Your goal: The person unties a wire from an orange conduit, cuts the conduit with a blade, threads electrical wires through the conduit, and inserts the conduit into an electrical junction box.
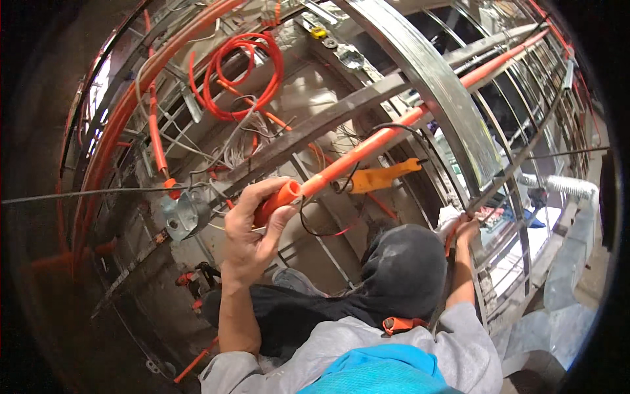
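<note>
Near the frame's middle, the left hand (252, 230) is clenched on the end of an orange conduit (367, 148), keeping it raised along the steel beam (315, 128). At right, the right hand (464, 226) grasps a thin rod (518, 157), probably for support.

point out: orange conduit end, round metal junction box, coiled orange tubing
orange conduit end (283, 196): head view, on the cut end gripped in the hand.
round metal junction box (182, 215): head view, on its grey side wall.
coiled orange tubing (275, 69): head view, on the loop's right arc.
</note>
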The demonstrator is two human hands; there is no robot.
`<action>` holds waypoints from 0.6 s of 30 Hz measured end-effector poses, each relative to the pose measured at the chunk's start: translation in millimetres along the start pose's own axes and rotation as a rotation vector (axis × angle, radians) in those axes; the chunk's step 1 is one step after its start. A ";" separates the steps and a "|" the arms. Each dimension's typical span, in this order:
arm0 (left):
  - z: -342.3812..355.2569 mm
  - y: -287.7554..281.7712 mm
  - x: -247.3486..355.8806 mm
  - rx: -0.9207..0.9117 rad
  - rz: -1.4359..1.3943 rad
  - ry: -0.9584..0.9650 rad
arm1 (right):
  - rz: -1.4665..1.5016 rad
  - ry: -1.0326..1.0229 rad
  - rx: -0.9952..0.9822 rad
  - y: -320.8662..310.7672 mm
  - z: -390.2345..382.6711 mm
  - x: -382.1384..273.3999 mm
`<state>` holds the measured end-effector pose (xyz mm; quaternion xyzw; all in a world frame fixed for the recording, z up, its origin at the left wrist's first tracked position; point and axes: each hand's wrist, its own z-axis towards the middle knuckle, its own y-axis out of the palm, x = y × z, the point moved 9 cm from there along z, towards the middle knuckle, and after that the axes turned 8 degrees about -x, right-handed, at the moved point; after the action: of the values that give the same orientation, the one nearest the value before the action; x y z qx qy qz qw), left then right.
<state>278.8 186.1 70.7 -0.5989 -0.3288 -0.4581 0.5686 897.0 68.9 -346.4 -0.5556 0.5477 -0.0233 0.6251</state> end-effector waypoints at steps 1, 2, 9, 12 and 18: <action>4.3 3.3 0.1 -0.027 -0.002 0.001 | -0.143 -0.080 0.055 -16.7 2.1 -3.7; 5.7 5.7 -0.4 -0.049 0.008 -0.007 | -0.281 -0.159 0.096 -22.4 0.5 -13.9; 8.0 5.9 -5.5 -0.066 -0.029 -0.002 | -0.402 -0.071 0.006 -18.5 -5.4 -23.1; 5.5 1.7 -6.8 -0.065 -0.026 -0.010 | -0.405 -0.061 -0.048 -16.6 -8.4 -21.0; 1.9 0.0 -13.5 -0.127 -0.001 -0.031 | -0.459 -0.159 0.035 -19.9 -9.4 -14.4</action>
<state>274.2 189.7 58.4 -0.6407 -0.3081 -0.4689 0.5241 896.1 64.2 -320.5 -0.6548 0.3560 -0.1303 0.6539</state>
